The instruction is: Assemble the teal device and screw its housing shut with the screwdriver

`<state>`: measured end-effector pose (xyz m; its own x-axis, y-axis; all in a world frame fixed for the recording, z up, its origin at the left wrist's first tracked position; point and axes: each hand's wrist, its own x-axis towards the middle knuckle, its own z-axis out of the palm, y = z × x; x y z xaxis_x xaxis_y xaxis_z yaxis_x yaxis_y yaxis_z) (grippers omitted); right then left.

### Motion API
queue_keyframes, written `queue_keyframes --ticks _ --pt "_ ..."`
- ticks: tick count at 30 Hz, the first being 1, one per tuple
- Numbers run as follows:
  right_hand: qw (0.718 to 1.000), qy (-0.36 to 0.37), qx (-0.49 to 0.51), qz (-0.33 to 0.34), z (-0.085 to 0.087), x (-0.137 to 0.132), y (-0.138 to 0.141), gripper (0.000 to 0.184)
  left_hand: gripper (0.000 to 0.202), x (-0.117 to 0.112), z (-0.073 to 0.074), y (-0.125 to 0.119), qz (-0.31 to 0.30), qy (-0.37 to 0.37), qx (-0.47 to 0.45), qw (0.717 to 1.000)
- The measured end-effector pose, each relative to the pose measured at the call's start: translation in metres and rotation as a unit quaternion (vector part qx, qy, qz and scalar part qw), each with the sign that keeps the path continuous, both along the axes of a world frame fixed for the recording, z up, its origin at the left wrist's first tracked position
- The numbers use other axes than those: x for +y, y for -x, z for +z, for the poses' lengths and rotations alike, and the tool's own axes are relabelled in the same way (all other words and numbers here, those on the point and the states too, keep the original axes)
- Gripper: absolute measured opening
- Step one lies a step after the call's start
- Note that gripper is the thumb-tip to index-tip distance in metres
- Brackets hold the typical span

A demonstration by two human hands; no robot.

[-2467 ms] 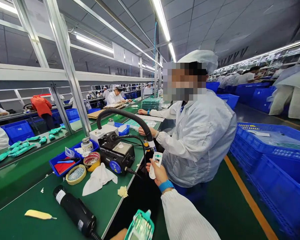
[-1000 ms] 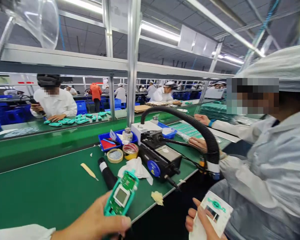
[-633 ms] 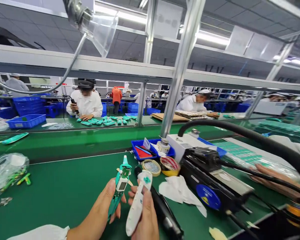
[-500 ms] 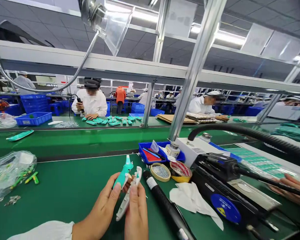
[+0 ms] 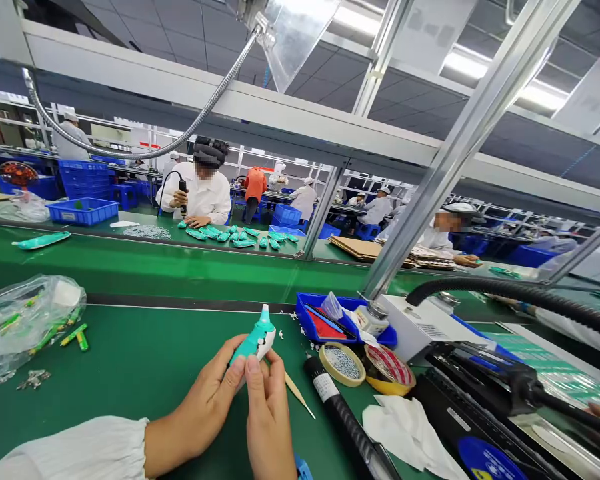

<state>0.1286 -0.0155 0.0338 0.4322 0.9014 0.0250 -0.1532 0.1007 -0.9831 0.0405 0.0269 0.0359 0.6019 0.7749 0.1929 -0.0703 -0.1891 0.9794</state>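
Observation:
Both hands hold a teal-and-white plastic device housing (image 5: 254,341), its pale pointed tip facing up and away from me. My left hand (image 5: 207,397) is closed around the teal side, thumb on top. On the white side, my right hand (image 5: 269,410) is closed, with its thumb pressing near the left thumb. The two shells sit against each other; fingers hide the lower part, so I cannot tell whether the seam is fully closed. Just right of my right hand, a thin tan tool (image 5: 299,395) with a slender tip lies on the green bench (image 5: 145,373).
A long black cylindrical tool (image 5: 344,417), a roll holding small screws (image 5: 342,364), another tape roll (image 5: 389,370) and white tissue (image 5: 405,427) lie right. Behind stands a blue tray (image 5: 307,328); left lies a plastic bag (image 5: 25,327). A co-worker (image 5: 205,190) sits opposite.
The white shell, earlier apart from the teal half, is now against it, and both hands have come together. My view has tilted and shifted left; the thin tan tool is now more visible.

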Motion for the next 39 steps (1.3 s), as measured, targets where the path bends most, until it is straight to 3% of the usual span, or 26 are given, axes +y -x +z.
queue_keyframes --ticks 7,10,12,16,20,23,27,29,33,36,39 --pt "1.000 0.011 -0.013 0.021 -0.001 0.004 -0.016 0.048 0.059 0.009 0.005 0.007 -0.112 -0.041 0.033 0.992" --pt "1.000 -0.001 -0.024 -0.015 0.005 0.009 -0.032 0.048 0.056 0.008 0.009 0.007 -0.119 -0.047 0.059 0.990" --pt "0.998 -0.018 0.043 -0.042 0.013 0.016 -0.040 0.052 0.053 0.005 0.011 0.007 -0.113 -0.064 0.095 0.987" --pt "0.974 -0.037 0.223 -0.013 0.022 0.035 -0.041 0.049 0.051 -0.001 0.006 0.008 -0.134 -0.124 0.174 0.968" --pt "0.959 -0.038 0.282 -0.008 0.013 0.051 -0.034 0.047 0.048 0.001 -0.002 0.010 -0.118 -0.174 0.263 0.942" --pt "0.956 -0.024 0.291 0.000 0.003 0.055 -0.035 0.046 0.047 0.004 -0.002 0.011 -0.115 -0.165 0.282 0.938" --pt "0.953 -0.012 0.301 0.003 -0.003 0.053 -0.042 0.041 0.041 0.005 0.000 0.007 -0.117 -0.098 0.208 0.966" --pt "0.950 -0.010 0.312 0.007 -0.004 0.052 -0.044 0.039 0.037 0.007 -0.003 0.002 -0.114 0.008 0.196 0.974" --pt "0.948 0.022 0.316 0.028 -0.005 0.049 -0.042 0.039 0.040 0.014 -0.011 -0.005 -0.127 0.271 0.079 0.951" --pt "0.954 0.058 0.286 0.066 -0.003 0.046 -0.038 0.045 0.039 0.019 -0.013 -0.007 -0.127 0.347 -0.027 0.929" --pt "0.963 0.066 0.238 0.109 0.000 0.043 -0.035 0.048 0.032 0.022 -0.011 -0.005 -0.111 0.368 -0.060 0.921"
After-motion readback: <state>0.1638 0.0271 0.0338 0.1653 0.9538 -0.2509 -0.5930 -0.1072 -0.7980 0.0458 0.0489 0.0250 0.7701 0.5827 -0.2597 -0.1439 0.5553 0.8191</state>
